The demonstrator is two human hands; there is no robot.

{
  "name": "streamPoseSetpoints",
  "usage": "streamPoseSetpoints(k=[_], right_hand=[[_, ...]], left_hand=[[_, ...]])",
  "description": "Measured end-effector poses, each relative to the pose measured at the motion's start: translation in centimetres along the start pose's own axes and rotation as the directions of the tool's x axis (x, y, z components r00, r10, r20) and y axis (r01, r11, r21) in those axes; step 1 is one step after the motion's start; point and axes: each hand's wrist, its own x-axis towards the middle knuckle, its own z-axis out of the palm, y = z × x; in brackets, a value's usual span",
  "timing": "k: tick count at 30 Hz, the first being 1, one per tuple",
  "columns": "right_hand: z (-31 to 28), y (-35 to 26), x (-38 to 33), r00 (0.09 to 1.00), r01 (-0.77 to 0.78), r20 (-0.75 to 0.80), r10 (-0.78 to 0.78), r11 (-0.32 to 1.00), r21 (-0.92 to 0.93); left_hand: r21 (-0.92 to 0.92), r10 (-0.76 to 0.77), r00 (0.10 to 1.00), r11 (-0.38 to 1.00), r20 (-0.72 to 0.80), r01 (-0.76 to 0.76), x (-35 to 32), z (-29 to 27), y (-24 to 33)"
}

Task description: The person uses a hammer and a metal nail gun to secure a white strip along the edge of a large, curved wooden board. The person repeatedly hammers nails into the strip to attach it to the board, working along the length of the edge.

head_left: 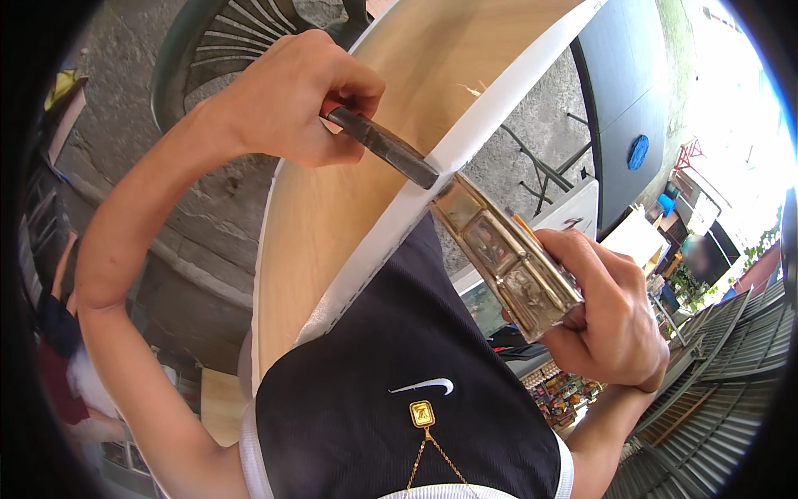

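Observation:
In front of my body stands a curved, light wood-coloured panel (pixel 324 241) with a white edge strip (pixel 490 100). My left hand (pixel 312 96) is closed around the red handle of a dark metal hand tool (pixel 386 150); its exact kind is unclear. The tool's blunt end rests at the white edge. From the other side, my right hand (pixel 611 308) grips a metal-framed piece with shiny, glass-like panels (pixel 503 258), whose narrow end meets the edge close to the tool. An orange strip (pixel 524 226) shows beside that piece near my fingers.
A dark green slatted chair (pixel 216 50) stands at the upper left on rough concrete ground (pixel 116 108). At the upper right is a dark table (pixel 619 83) with a blue round object (pixel 638 153) on it. Corrugated metal sheeting (pixel 715 391) lines the right side. Another person's arm (pixel 62 266) shows at far left.

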Motion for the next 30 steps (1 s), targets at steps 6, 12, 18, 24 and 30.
streamPoseSetpoints(k=[6, 12, 18, 24, 30], right_hand=[[0.2, 0.4, 0.0, 0.996, -0.075, 0.057, 0.075, 0.997, -0.012], [1.5, 1.4, 0.2, 0.998, -0.060, -0.013, 0.060, 0.998, 0.003], [0.1, 1.7, -0.9, 0.972, 0.075, -0.229, -0.062, 0.996, 0.050], [0.0, 0.8, -0.4, 0.967, -0.017, -0.250, 0.046, 0.993, 0.116], [-0.5, 0.3, 0.2, 0.979, -0.057, -0.192, 0.075, 0.993, 0.100]], left_hand=[[-0.009, -0.011, 1.000, 1.000, -0.002, 0.011, 0.0, 0.1, 0.3], [-0.029, -0.028, 0.999, 0.999, 0.032, 0.029, 0.2, 0.0, 0.4], [0.019, -0.046, 0.999, 0.999, 0.016, 0.046, -0.1, 0.1, 1.0], [0.098, 0.032, 0.999, 0.995, 0.030, -0.035, 0.1, -0.7, 1.3], [0.134, 0.075, 0.997, 0.988, 0.024, -0.077, -0.4, -2.6, 2.0]])
